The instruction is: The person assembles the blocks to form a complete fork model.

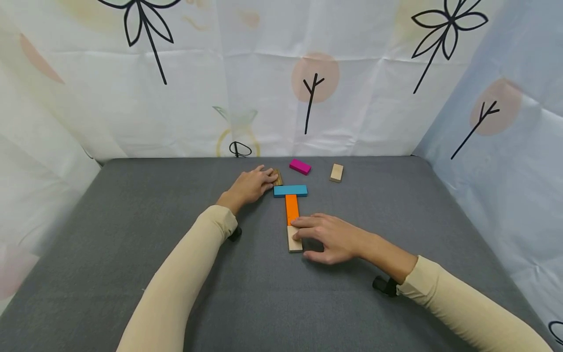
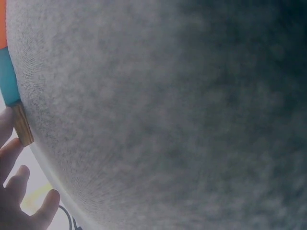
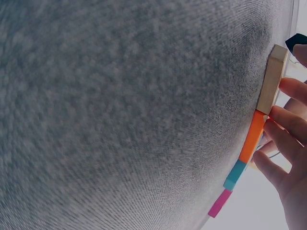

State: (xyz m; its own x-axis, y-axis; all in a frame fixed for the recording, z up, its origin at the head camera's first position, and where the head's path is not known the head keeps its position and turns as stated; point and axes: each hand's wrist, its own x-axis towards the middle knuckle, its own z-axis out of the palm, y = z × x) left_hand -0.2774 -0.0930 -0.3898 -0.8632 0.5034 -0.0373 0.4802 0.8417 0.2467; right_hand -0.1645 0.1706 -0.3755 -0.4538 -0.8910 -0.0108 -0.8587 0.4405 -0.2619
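Note:
A blue block (image 1: 290, 191) lies crosswise above an orange block (image 1: 292, 208); a pale wooden block (image 1: 293, 244) continues the line toward me. At the blue block's left end is a brown wooden block (image 1: 278, 178), which my left hand (image 1: 252, 185) holds by thumb and fingertips. In the left wrist view, the brown block (image 2: 22, 125) adjoins the blue block. My right hand (image 1: 335, 239) rests its spread fingers on the pale and orange blocks, thumb out to the side. The right wrist view shows fingertips along the pale block (image 3: 271, 84).
A magenta block (image 1: 300, 167) and another pale wooden block (image 1: 336, 172) lie toward the back of the grey table (image 1: 198, 303). A white patterned curtain (image 1: 264, 93) hangs behind it and along the sides.

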